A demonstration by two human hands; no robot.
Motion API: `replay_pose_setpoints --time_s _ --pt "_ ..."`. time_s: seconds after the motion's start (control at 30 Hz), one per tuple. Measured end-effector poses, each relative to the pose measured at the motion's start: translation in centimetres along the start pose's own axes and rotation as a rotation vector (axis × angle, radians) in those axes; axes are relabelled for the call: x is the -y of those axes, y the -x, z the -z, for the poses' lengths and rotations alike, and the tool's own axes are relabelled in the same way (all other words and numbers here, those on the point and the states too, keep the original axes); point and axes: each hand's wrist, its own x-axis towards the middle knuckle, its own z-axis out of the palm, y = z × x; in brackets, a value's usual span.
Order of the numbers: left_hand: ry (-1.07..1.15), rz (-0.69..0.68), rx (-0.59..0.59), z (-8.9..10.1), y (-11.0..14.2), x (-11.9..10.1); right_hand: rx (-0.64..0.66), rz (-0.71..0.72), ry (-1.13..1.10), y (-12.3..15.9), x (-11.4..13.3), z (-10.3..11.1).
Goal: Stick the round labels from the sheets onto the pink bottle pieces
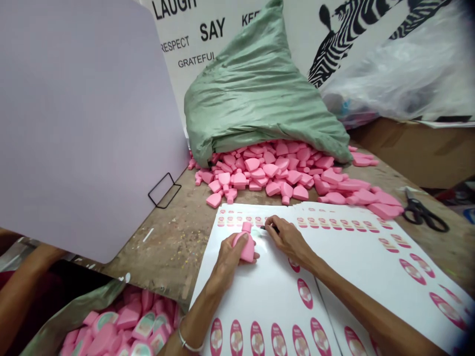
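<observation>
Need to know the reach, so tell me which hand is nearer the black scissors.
Right hand. It holds a dark pen, left of the black scissors, above the white label sheet; the left hand, gripping a pink bottle, sits farther away.

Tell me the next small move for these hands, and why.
Probably the right hand should lift an oval label off the sheet with its dark-tipped tool and bring it to the pink bottle in the left hand. The bottle's visible face looks bare, the tip sits by the label row, and the bottles at lower left carry labels.
</observation>
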Motion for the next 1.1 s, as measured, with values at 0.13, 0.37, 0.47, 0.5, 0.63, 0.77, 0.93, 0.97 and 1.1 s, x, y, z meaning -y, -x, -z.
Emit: replay_pose_setpoints --time_s 0.13,0.37,0.47,0.5,0.63,0.77,0.93,0.97,1.1 --pt "-0.017 -0.021 -0.081 -0.9 -1.4 0.9 -0.055 0.133 0.267 0.1 -0.4 -1.3" --pt "-0.066 -0.024 -0.097 -1.0 -1.7 1.5 -0.057 0.156 0.288 0.5 -1.0 -1.7" --pt "-0.058 -0.025 -0.088 -0.9 -1.7 1.4 -0.024 0.134 0.24 0.6 -0.8 -1.8" --pt "-0.058 -0.025 -0.09 -0.9 -1.7 1.4 -0.012 0.129 0.226 0.7 -0.6 -1.9" --pt "-0.064 -0.028 -0.094 -0.9 -1.8 1.4 -0.045 0.125 0.22 0.7 -0.2 -2.1" --pt "-0.047 -0.06 -0.075 -0.8 -1.7 1.6 -0.138 0.147 0.31 0.8 -0.3 -2.2" --pt "-0.052 -0.038 -0.09 -0.7 -1.7 1.6 -0.074 0.126 0.255 0.5 -0.5 -2.0" --pt "-0.057 -0.041 -0.086 -0.7 -1.8 1.7 -0.066 0.112 0.238 0.4 -0.5 -2.0" --pt "-0.064 -0.072 -0.069 -0.6 -1.8 1.9 -0.1 0.092 0.234 0.1 -0.5 -2.2"
